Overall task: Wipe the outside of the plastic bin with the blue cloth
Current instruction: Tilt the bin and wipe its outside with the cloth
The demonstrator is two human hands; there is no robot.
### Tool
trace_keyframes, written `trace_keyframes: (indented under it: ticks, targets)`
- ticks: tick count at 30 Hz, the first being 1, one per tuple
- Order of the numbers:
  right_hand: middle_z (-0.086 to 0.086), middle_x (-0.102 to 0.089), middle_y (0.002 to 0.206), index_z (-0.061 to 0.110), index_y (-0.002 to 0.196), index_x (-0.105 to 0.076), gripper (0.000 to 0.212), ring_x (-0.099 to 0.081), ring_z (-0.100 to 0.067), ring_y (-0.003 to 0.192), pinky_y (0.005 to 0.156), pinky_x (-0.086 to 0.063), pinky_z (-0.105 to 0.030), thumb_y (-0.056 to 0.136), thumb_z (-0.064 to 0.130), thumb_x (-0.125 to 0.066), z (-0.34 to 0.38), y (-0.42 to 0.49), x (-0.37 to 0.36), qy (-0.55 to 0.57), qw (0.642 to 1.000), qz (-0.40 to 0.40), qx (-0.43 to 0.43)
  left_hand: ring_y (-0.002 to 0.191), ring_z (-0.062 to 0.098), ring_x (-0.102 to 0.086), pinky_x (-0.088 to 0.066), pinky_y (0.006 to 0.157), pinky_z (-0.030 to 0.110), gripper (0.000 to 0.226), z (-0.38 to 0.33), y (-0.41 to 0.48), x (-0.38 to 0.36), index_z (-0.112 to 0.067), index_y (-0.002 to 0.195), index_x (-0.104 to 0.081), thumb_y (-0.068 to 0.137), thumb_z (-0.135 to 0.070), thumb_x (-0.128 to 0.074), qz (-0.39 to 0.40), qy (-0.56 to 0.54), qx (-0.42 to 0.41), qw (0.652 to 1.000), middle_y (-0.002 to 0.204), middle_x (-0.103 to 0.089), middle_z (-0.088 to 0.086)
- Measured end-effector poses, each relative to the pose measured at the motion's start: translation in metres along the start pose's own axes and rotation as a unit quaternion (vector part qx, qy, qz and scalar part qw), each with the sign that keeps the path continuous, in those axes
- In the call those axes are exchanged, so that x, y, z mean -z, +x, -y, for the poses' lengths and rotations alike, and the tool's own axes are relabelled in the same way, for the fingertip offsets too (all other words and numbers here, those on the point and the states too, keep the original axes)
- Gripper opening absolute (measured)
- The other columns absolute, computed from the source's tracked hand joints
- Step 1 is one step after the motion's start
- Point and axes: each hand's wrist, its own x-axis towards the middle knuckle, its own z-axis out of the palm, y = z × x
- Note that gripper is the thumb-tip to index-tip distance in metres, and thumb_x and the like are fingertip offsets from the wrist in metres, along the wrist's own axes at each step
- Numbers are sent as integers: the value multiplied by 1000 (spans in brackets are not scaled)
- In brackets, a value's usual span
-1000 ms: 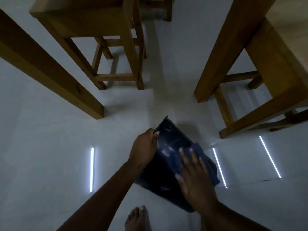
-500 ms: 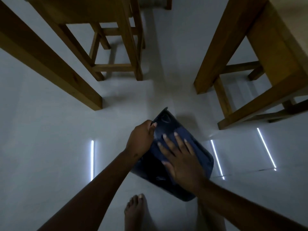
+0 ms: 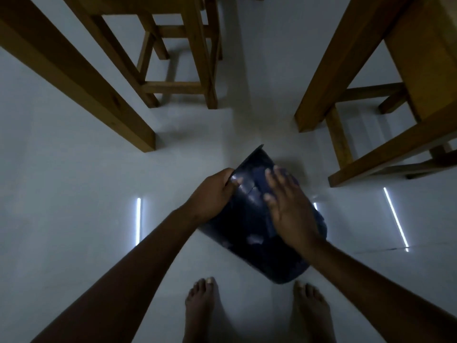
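A dark blue plastic bin (image 3: 249, 233) lies tilted on its side on the pale floor, its rim pointing away from me. My left hand (image 3: 212, 191) grips the rim at the bin's upper left. My right hand (image 3: 286, 209) lies flat on the bin's upper side, fingers spread, pressing the blue cloth (image 3: 319, 219) against it. Most of the cloth is hidden under the palm; only a dark edge shows to the right of the hand.
Wooden table legs (image 3: 81, 78) stand at the left and another leg (image 3: 329, 70) at the right. A wooden stool (image 3: 178, 65) is behind, and a stool or bench frame (image 3: 395, 154) at right. My bare feet (image 3: 200, 308) stand just below the bin.
My right hand has slid with the cloth up the bin's side towards the rim. The left hand has kept its grip on the rim. The view has tipped down, showing both feet.
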Motion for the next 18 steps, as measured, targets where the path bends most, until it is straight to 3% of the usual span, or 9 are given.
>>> trace_keyframes:
  ticks: [3, 5, 8, 10, 13, 15, 17, 18]
  targets:
    - [-5, -32, 156, 26, 151, -23, 66, -32, -22, 142, 114, -33, -40, 95, 61, -21, -27, 7, 11, 129, 987, 5, -94, 77, 21, -64, -47, 67, 30, 31, 15, -18, 3, -19, 92, -53, 100, -44, -36, -15, 50, 19, 998, 84, -67, 3]
    - [-7, -29, 157, 24, 151, -15, 62, -30, -25, 143, 112, -36, -44, 97, 56, -16, -6, -24, 3, 59, 995, 9, -85, 75, 25, -65, -48, 68, 34, 32, 12, -16, 0, -20, 92, -54, 100, -45, -35, -58, 73, 4, 996, 81, -68, 4]
    - [-6, -11, 161, 29, 152, -5, 58, -8, -33, 148, 115, -23, -54, 99, 51, -15, 26, -67, -14, -59, 995, 26, 78, 79, 28, -65, -49, 71, 34, 28, -5, 0, -5, -21, 98, -56, 100, -42, -37, -93, 106, -46, 989, 87, -71, 6]
    - [-3, -6, 163, 31, 153, -4, 61, -2, -31, 149, 118, -15, -50, 98, 50, -23, 21, -49, -13, -42, 993, 18, 111, 88, 29, -66, -48, 75, 33, 28, -11, 8, -6, -21, 103, -58, 100, -39, -37, -77, 105, -64, 989, 96, -72, 7]
    - [1, -13, 163, 36, 153, -8, 66, -10, -20, 149, 119, -21, -46, 94, 63, -17, -3, -7, -3, 120, 991, 26, -43, 97, 25, -65, -47, 82, 31, 31, -13, 14, -2, -21, 116, -57, 101, -38, -35, -26, 68, -42, 996, 109, -70, 6]
    - [3, -22, 160, 41, 151, -11, 70, -23, -17, 146, 114, -32, -49, 89, 72, -13, -16, -10, -3, 192, 972, 23, -132, 95, 24, -65, -47, 81, 30, 31, -13, 15, -2, -22, 116, -57, 102, -38, -34, -44, 73, -38, 996, 108, -70, 5]
    - [1, -17, 162, 39, 152, -5, 69, -18, -20, 148, 115, -29, -51, 90, 70, -6, -1, -39, -7, 117, 982, 38, -144, 94, 26, -65, -47, 80, 30, 31, -12, 17, -6, -22, 114, -57, 101, -38, -34, -61, 83, -41, 994, 105, -71, 6]
    - [-1, -14, 162, 34, 152, -4, 68, -14, -24, 149, 117, -24, -52, 93, 66, -4, 9, -54, -12, 53, 993, 30, -102, 93, 27, -64, -47, 79, 30, 31, -12, 18, -8, -22, 113, -57, 101, -38, -34, -62, 85, -41, 994, 105, -71, 7]
